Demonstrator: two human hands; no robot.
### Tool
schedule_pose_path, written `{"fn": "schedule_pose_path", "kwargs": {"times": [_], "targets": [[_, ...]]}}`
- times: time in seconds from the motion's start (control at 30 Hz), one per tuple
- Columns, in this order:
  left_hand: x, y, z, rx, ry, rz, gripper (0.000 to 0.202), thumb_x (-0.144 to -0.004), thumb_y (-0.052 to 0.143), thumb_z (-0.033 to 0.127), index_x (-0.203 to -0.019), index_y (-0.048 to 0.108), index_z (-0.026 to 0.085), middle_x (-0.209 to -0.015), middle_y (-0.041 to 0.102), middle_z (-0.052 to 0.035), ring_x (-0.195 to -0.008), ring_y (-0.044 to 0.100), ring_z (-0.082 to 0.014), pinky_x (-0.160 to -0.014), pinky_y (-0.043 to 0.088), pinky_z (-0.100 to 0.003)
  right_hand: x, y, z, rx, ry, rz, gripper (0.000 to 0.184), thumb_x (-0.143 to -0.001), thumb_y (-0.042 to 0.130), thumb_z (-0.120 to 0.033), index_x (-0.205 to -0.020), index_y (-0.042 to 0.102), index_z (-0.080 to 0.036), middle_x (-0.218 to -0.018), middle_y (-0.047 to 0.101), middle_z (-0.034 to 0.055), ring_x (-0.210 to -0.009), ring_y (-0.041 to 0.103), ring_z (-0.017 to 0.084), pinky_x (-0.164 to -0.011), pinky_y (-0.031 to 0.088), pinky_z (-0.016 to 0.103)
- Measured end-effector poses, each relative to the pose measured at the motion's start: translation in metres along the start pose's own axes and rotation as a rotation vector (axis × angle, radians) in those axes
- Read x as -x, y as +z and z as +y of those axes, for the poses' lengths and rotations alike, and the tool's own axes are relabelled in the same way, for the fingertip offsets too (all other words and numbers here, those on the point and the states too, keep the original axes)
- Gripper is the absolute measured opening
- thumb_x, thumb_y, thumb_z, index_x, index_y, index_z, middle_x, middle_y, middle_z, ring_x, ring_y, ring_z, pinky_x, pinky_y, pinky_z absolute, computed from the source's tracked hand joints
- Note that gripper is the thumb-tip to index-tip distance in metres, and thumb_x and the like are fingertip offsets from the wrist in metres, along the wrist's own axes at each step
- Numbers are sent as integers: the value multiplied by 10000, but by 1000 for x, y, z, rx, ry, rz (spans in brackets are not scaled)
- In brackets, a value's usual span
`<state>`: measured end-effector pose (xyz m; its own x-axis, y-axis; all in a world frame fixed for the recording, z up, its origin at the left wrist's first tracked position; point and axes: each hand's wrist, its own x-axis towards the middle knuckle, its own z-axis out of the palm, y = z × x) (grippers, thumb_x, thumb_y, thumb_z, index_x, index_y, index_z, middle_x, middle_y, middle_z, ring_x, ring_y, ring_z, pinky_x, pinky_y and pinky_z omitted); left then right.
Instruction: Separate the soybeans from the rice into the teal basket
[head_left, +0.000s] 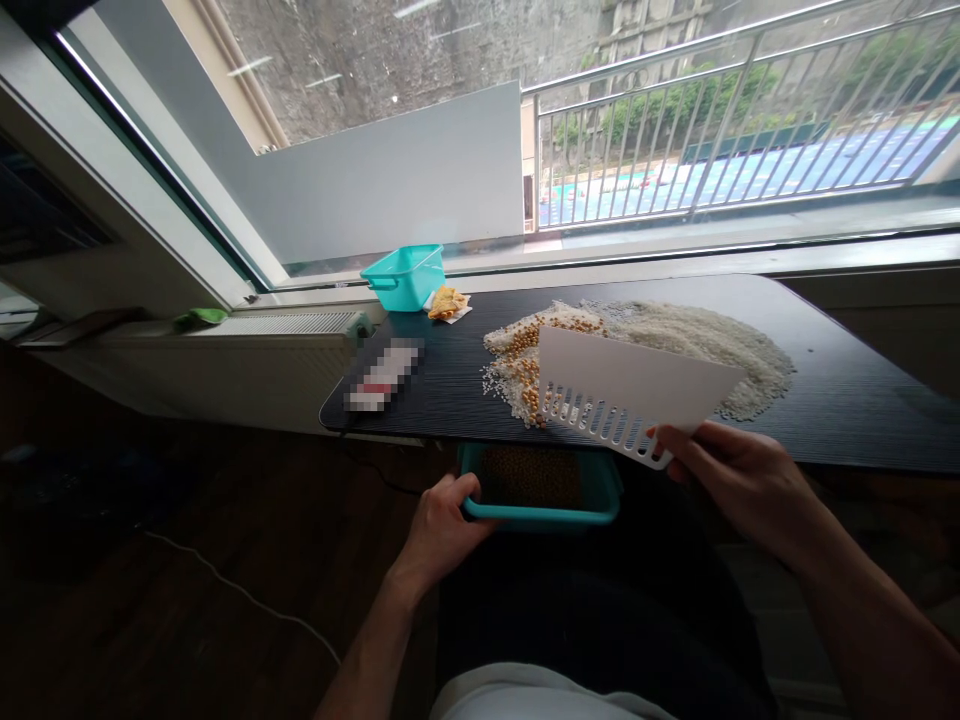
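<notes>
My left hand grips the left rim of a teal tray that holds brown beans and sits just under the front edge of the dark table. My right hand is closed on the corner of a white slotted scoop, which lies tilted over the table's front edge above the tray. Behind the scoop, a heap of white rice is spread on the table, with yellow-brown beans mixed into its left side.
A second teal tub stands at the table's back left corner beside a yellow crumpled wrapper. A small blurred object lies on the table's left part. A radiator runs along the window sill at left. A white cable crosses the floor.
</notes>
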<state>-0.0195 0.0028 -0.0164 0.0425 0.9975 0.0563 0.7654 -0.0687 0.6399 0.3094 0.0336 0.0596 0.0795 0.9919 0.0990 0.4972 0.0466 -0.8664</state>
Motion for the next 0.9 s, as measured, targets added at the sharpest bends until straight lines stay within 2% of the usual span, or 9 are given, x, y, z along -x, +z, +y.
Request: {"fn": "schedule_pose_path", "kwargs": {"times": [0.27, 0.4, 0.63, 0.77, 0.9], "targets": [[0, -2, 2, 1, -7, 0, 209, -725, 726, 212, -667, 525, 200, -701, 467, 51, -632, 462, -113, -618, 309, -234, -6, 4, -1, -24, 4, -58, 575, -773, 690, -768, -745, 789, -203, -605, 703, 46, -577, 588, 187, -573, 451, 319], [0, -2, 4, 5, -8, -4, 216, -730, 731, 212, -666, 525, 199, -702, 465, 50, -633, 463, -113, -621, 310, -235, -6, 3, -6, -16, 5, -47, 540, -801, 691, -734, -751, 784, -203, -598, 687, 34, -605, 599, 184, -606, 447, 309], [0, -2, 4, -1, -15, -9, 210, -720, 739, 197, -671, 535, 197, -711, 473, 49, -643, 472, -116, -624, 313, -235, -10, 8, -7, 4, -6, -73, 545, -773, 665, -751, -686, 759, -221, -556, 656, 15, -544, 551, 167, -544, 412, 300], [0, -2, 3, -4, -4, -4, 223, -724, 741, 205, -668, 525, 201, -701, 465, 53, -639, 465, -116, -626, 313, -235, -4, 3, -11, -12, 3, -65, 614, -741, 686, -812, -696, 768, -205, -584, 685, 43, -595, 599, 193, -591, 455, 317], [0, -1, 3, -10, -4, 0, 220, -725, 741, 209, -671, 528, 204, -701, 469, 52, -637, 471, -118, -624, 312, -237, 3, -5, -12, -13, 38, -25, 667, -688, 698, -871, -700, 777, -209, -578, 679, 45, -589, 599, 198, -579, 447, 318]]}}
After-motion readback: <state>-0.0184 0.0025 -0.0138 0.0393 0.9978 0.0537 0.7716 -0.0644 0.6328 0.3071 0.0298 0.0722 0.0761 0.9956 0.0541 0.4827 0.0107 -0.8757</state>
